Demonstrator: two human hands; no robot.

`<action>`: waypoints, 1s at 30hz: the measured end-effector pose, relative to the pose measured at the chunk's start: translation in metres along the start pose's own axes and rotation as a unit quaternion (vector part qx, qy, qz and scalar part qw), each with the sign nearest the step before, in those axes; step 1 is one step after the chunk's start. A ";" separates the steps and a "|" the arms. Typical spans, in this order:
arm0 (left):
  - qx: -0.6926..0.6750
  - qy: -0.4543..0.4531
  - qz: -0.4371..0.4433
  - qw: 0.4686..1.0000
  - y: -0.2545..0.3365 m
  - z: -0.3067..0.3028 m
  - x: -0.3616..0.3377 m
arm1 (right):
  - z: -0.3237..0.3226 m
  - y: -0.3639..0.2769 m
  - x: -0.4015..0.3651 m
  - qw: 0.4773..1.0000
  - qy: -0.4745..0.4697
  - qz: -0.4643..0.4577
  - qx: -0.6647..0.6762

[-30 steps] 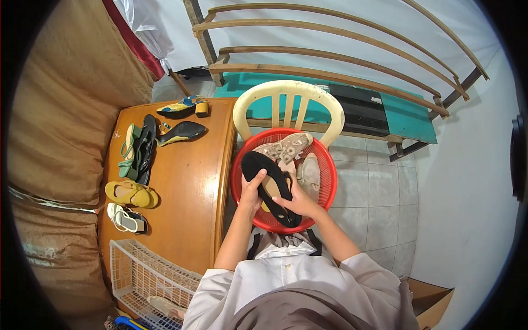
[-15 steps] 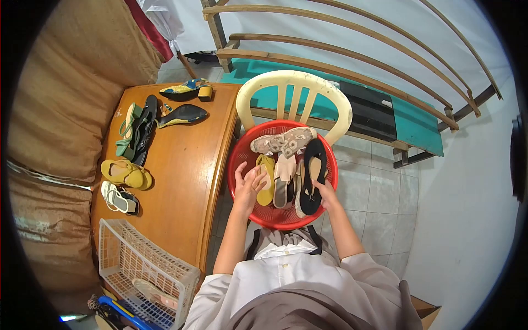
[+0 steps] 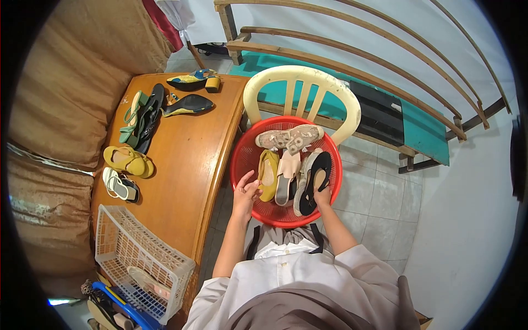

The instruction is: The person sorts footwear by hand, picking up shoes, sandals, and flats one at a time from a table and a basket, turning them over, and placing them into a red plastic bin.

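Fingers (image 3: 250,179) of the left hand (image 3: 246,193) spread open by the yellow shoe (image 3: 268,175). The right hand (image 3: 322,193) grips the black shoe (image 3: 323,163) inside the red basket (image 3: 240,159).

head camera steeply downward (fisheye), close above red basket (image 3: 275,215)

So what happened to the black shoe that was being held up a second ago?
The black shoe went down and to the right, and it now lies in the red basket. The left hand let go of it and moved to the yellow shoe. The right hand still holds its heel end. The row of shoes on the wooden table and the white crate stayed as they were.
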State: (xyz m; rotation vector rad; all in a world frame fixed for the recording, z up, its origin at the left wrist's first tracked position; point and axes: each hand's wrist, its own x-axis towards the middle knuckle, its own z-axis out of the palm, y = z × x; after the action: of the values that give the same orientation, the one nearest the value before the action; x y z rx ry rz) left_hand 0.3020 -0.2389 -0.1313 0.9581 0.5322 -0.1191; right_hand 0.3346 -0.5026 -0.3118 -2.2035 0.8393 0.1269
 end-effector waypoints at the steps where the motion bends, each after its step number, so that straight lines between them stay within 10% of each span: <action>1: 0.003 0.002 -0.001 1.000 0.000 -0.001 0.000 | -0.005 -0.003 -0.001 1.000 0.000 -0.005 -0.007; 10: 0.003 0.055 0.025 0.998 0.025 -0.019 0.003 | -0.037 -0.056 -0.015 0.966 0.098 -0.228 0.069; 16: -0.113 0.167 0.099 0.974 0.086 -0.063 0.000 | -0.024 -0.097 -0.022 0.974 0.045 -0.206 0.082; 24: -0.146 0.402 0.273 0.862 0.181 -0.189 -0.026 | 0.015 -0.159 -0.053 0.930 -0.005 -0.349 0.112; 30: -0.188 0.569 0.177 0.781 0.208 -0.325 -0.020 | 0.040 -0.231 -0.109 0.906 -0.144 -0.348 0.194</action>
State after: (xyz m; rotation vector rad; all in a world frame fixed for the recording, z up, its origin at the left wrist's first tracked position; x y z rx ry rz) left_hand 0.2291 0.1397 -0.1149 0.6279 1.4082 0.9511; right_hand 0.3964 -0.3031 -0.1588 -1.9095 -0.1103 -0.0629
